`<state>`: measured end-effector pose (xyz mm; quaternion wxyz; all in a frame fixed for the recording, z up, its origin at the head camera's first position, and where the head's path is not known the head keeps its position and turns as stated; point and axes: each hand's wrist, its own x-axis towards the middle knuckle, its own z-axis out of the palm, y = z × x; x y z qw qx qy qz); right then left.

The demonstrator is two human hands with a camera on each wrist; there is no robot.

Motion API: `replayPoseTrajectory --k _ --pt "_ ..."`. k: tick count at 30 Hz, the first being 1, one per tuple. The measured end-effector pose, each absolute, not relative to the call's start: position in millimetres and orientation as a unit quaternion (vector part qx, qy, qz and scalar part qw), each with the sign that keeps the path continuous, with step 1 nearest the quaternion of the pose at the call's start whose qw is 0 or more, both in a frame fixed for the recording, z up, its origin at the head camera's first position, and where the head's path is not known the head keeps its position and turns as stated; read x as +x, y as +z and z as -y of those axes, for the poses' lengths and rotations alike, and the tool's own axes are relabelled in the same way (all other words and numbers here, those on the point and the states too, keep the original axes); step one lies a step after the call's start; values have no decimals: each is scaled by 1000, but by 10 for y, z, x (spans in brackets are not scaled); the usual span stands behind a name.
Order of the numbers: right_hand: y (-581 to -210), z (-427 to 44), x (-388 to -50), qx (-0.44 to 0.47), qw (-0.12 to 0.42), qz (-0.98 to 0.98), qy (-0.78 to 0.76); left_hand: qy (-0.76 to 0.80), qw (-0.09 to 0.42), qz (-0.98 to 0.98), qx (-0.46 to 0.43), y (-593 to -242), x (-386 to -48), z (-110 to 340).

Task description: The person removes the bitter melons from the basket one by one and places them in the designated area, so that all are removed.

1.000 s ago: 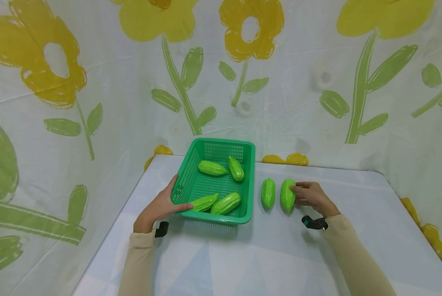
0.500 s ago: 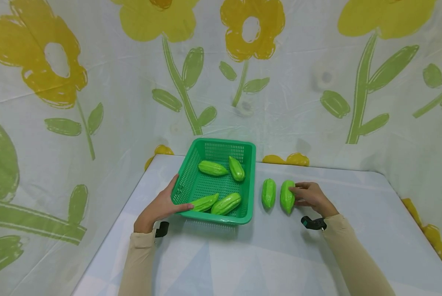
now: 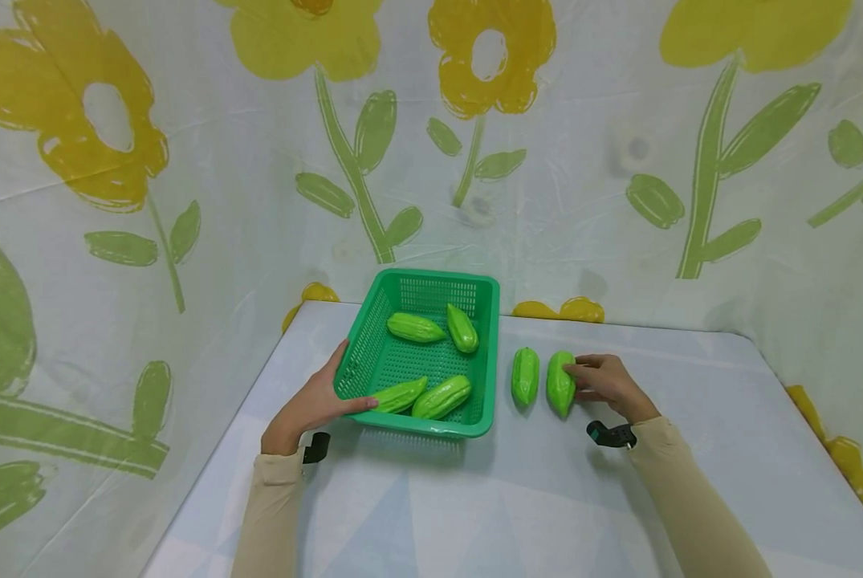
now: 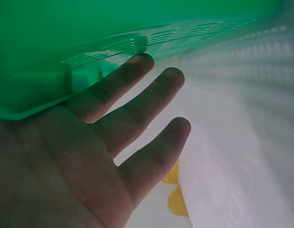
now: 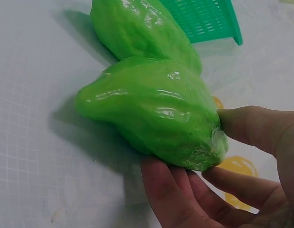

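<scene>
My left hand (image 3: 319, 404) rests at the near left corner of a green basket (image 3: 486, 413), its thumb along the front rim. In the left wrist view, several straight fingers (image 4: 142, 118) spread beside the basket's outer wall. My right hand (image 3: 612, 385) holds a shiny light-green bitter melon (image 3: 559, 385) by its right side; it lies on the table. In the right wrist view, the thumb and fingers pinch the blunt end of that bitter melon (image 5: 156, 104). Another bitter melon (image 3: 524, 377) lies just left of it.
Several more bitter melons lie in the basket, two at the front, one of them (image 3: 441, 397) beside the thumb. Behind the pale table (image 3: 460, 514) hangs a flower-printed curtain (image 3: 568, 185), which also closes off both sides.
The right hand's bitter melon has shifted very slightly toward the near side. The left hand and basket have stayed in place.
</scene>
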<state>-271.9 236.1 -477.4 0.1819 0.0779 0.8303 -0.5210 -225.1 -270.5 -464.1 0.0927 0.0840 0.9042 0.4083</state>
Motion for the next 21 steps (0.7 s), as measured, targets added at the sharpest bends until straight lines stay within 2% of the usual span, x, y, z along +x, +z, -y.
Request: replayPoseTrajectory --k 21 --pt "-4811 -2365 -2715 83 181 -831 -519 398 94 -909 81 -4645 -2249 2710"
